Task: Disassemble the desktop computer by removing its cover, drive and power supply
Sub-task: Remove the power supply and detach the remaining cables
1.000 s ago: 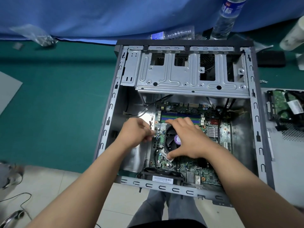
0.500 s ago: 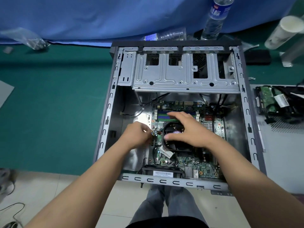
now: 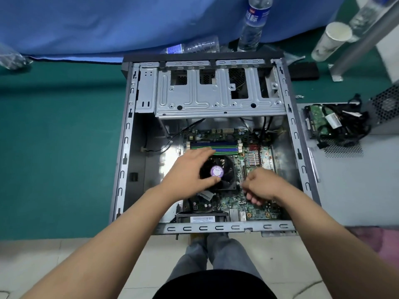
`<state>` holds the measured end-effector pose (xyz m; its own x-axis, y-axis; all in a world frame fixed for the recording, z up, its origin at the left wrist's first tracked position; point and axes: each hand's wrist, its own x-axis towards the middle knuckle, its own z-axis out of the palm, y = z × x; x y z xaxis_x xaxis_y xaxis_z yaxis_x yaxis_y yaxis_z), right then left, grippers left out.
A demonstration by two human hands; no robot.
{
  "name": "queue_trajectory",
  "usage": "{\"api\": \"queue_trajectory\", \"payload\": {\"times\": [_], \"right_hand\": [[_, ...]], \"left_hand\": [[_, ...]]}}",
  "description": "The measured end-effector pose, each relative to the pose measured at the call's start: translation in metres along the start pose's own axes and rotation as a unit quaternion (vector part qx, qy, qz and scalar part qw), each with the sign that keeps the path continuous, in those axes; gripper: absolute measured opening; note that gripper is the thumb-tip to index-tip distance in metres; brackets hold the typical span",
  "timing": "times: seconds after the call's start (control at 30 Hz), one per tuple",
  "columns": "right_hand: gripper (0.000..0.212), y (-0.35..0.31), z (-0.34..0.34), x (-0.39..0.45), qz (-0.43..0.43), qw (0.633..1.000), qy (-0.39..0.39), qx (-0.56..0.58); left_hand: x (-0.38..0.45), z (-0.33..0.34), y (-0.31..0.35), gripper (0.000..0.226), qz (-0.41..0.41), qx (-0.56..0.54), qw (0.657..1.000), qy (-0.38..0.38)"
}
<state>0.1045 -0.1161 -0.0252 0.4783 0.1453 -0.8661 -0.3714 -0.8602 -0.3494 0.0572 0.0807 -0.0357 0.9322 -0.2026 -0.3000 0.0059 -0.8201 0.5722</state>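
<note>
Item: open desktop computer case (image 3: 127, 147), lying on its side on a green mat (image 3: 60, 147), cover already off. Entries run near to far.

Person's legs and dark shirt at the near edge, over tiled floor.

Left hand (image 3: 185, 171): released, fingers spread flat over the near-left part of the CPU fan (image 3: 220, 171), thumb on the fan's near edge.

Right hand (image 3: 263, 186): fingers curled inward just right of the fan, above the motherboard (image 3: 254, 208); whether it pinches a wire or connector cannot be told.

RAM sticks (image 3: 224, 147) just beyond the fan.

Empty drive cage (image 3: 216, 98) at the far end of the case.

Right of the case, on a grey panel (image 3: 345, 180), likely the removed cover: a drive (image 3: 317, 119) tangled in black cables, and a perforated metal box (image 3: 386, 106), probably the power supply.

Beyond: water bottle (image 3: 254, 20), paper cup (image 3: 330, 39), blue cloth (image 3: 108, 22).

Step, as judged: the named parts appear out; work centres on the fan. The next move calls for freeing its fasteners or lead while steadying it.
</note>
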Motion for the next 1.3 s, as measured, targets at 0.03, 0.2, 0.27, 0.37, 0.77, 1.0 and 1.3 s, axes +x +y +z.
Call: {"api": "queue_trajectory", "payload": {"times": [0.03, 0.2, 0.27, 0.37, 0.77, 1.0, 1.3], "right_hand": [[0.024, -0.003, 0.001, 0.001, 0.011, 1.000, -0.021, 0.000], [0.028, -0.010, 0.002, 0.009, 0.031, 0.998, -0.050, -0.032], [0.028, -0.006, 0.004, 0.014, 0.041, 0.997, -0.051, -0.042], [0.029, -0.001, 0.008, 0.018, 0.056, 0.994, -0.076, -0.055], [0.017, -0.003, 0.015, 0.027, 0.056, 0.981, -0.091, -0.163], [0.019, -0.003, 0.014, 0.027, 0.003, 0.952, -0.085, -0.293], [0.023, 0.002, 0.017, 0.030, -0.026, 0.942, -0.051, -0.332]], "left_hand": [[0.002, 0.001, 0.001, 0.077, 0.009, 0.020, 1.000, -0.016], [0.013, 0.008, 0.008, 0.085, 0.002, 0.082, 0.996, -0.033], [0.014, 0.013, 0.011, 0.085, -0.004, 0.084, 0.996, -0.028], [0.014, 0.019, 0.010, 0.084, -0.007, 0.076, 0.997, -0.013], [0.014, 0.018, 0.005, 0.102, 0.009, 0.095, 0.995, -0.032], [0.014, 0.017, 0.005, 0.101, 0.000, 0.088, 0.996, -0.029], [0.014, 0.019, 0.004, 0.101, -0.002, 0.088, 0.996, -0.031]]}}
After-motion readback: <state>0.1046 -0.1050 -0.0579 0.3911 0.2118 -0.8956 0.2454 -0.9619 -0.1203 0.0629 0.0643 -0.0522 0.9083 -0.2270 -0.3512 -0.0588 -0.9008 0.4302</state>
